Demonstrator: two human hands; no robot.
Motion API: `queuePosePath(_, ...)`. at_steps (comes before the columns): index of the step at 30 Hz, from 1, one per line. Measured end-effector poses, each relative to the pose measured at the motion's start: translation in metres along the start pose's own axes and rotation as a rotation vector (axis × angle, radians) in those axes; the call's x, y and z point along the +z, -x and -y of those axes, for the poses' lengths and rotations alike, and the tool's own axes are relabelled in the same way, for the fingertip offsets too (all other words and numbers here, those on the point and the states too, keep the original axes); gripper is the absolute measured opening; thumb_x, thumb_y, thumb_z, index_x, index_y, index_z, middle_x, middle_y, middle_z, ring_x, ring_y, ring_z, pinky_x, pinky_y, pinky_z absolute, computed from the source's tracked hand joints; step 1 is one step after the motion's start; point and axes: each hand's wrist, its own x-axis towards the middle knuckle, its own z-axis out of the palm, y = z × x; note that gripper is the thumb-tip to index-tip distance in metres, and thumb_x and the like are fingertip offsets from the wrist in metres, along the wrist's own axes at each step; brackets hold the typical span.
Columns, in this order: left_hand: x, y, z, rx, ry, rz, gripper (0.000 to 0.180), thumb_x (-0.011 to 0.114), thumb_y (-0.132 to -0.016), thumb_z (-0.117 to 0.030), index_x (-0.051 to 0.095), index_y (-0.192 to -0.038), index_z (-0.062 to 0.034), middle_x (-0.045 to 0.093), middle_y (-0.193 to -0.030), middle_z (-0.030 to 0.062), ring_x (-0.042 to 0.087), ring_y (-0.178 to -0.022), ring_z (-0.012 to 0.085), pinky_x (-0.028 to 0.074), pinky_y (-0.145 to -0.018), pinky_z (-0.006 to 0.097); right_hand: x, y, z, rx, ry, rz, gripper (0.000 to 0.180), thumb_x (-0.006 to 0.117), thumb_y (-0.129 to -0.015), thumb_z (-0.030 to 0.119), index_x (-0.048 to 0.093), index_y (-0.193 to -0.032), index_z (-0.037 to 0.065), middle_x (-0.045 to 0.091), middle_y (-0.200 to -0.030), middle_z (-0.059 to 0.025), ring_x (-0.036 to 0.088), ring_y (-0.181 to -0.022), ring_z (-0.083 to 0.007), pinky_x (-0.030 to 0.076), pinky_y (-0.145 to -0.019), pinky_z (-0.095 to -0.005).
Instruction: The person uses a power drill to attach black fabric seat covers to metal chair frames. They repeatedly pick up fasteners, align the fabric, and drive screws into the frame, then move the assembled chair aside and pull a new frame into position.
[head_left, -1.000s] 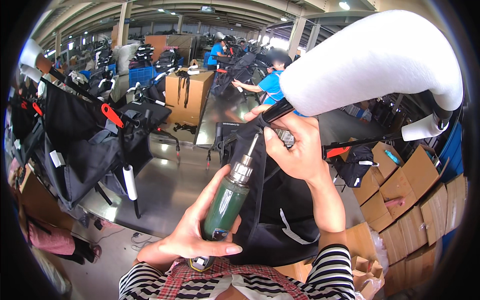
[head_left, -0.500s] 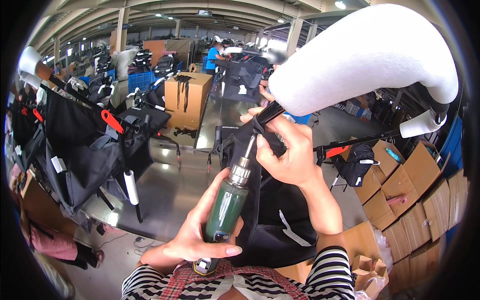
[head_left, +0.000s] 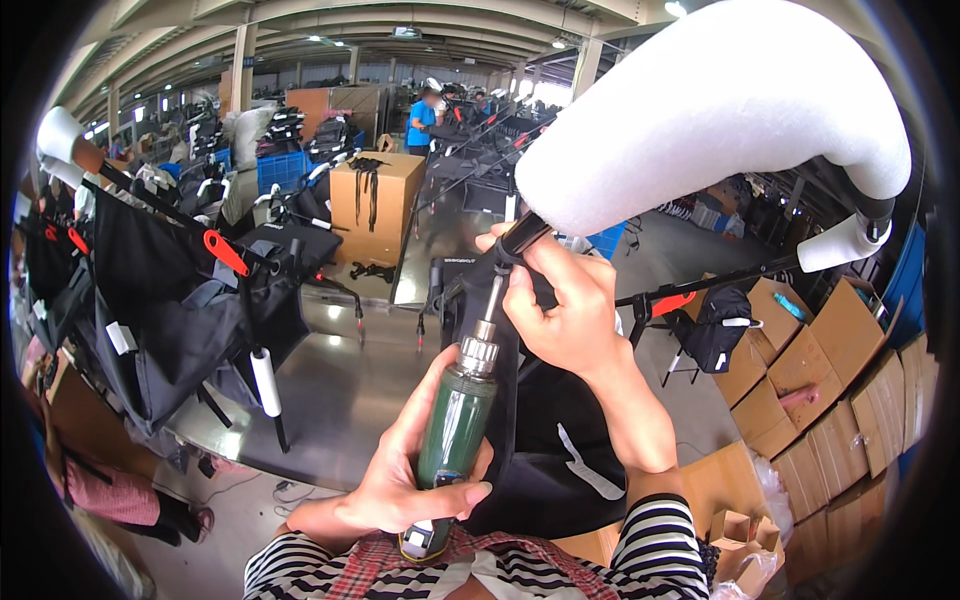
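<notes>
My left hand (head_left: pixel 395 475) is closed around a green electric screwdriver (head_left: pixel 455 425), held almost upright with its bit (head_left: pixel 494 298) pointing up. The bit's tip meets a black strap or fabric edge (head_left: pixel 506 258) on a black tube (head_left: pixel 524 234). Pinching that tube beside the tip is my right hand (head_left: pixel 580 315), thumb and fingers closed. Thick white foam wrap (head_left: pixel 720 110) covers the curved bar above it. Black fabric (head_left: pixel 545 480) with a pale label hangs below, like a folding stroller frame. Any screw at the tip is too small to make out.
On the metal table (head_left: pixel 340 420) at left stands another black fabric frame (head_left: pixel 190 310) with red levers. A cardboard box (head_left: pixel 375 200) with black straps is beyond it. Opened cartons (head_left: pixel 800 390) fill the right. A person in blue (head_left: pixel 420 125) stands far back; another in pink (head_left: pixel 110 490) is at lower left.
The screwdriver bit and my right hand have shifted slightly left with the tube and foam-wrapped bar. The person in blue has turned and moved a little; a hand behind my right fingers is gone.
</notes>
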Motion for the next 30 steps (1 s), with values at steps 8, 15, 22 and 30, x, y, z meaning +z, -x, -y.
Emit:
queuePosePath(8, -0.002, -0.01, 0.005, -0.001, 0.155, 0.063, 0.114, 0.065, -0.078, 0.009, -0.008, -0.159, -0.0206, 0.054, -0.071, 0.0116, 0.057, -0.053, 0.0172, 0.048, -0.053, 0.029, -0.005, 0.0, -0.002, -0.013, -0.04, 0.02, 0.032, 0.06, -0.082, -0.006, 0.065, -0.114, -0.006, 0.075, -0.102, -0.0148, 0.075, -0.087, -0.0255, 0.058, -0.078, -0.0323)
queuePosePath(15, -0.034, 0.017, 0.03, -0.132, 0.191, 0.175, 0.137, 0.079, -0.055, 0.01, -0.004, -0.16, -0.0187, 0.06, -0.086, 0.023, 0.062, -0.055, 0.0232, 0.047, -0.051, 0.031, -0.068, 0.022, -0.02, 0.07, 0.004, 0.086, 0.036, 0.065, -0.088, 0.013, 0.058, -0.121, 0.0, 0.073, -0.1, -0.0149, 0.071, -0.089, -0.0333, 0.054, -0.079, -0.0385)
queuePosePath(22, -0.03, -0.008, 0.092, -0.364, 0.257, 0.393, 0.133, 0.087, -0.04, 0.013, 0.004, -0.142, -0.0028, 0.061, -0.073, 0.0204, 0.063, -0.05, 0.0243, 0.051, -0.042, 0.029, -0.215, 0.23, -0.049, 0.773, 0.383, 0.168, 0.011, 0.06, -0.086, 0.014, 0.066, -0.086, 0.005, 0.07, -0.078, -0.012, 0.069, -0.075, -0.0306, 0.053, -0.069, -0.0401)
queuePosePath(30, 0.003, 0.005, 0.102, -0.48, 0.18, -0.12, 0.155, 0.088, -0.044, 0.012, -0.014, -0.156, -0.0201, 0.056, -0.079, 0.0232, 0.06, -0.047, 0.0266, 0.048, -0.037, 0.033, -0.242, 0.549, 0.032, 1.571, 0.578, 0.39, 0.012, 0.067, -0.085, 0.02, 0.073, -0.09, 0.01, 0.073, -0.088, -0.0122, 0.071, -0.084, -0.0316, 0.057, -0.077, -0.0414)
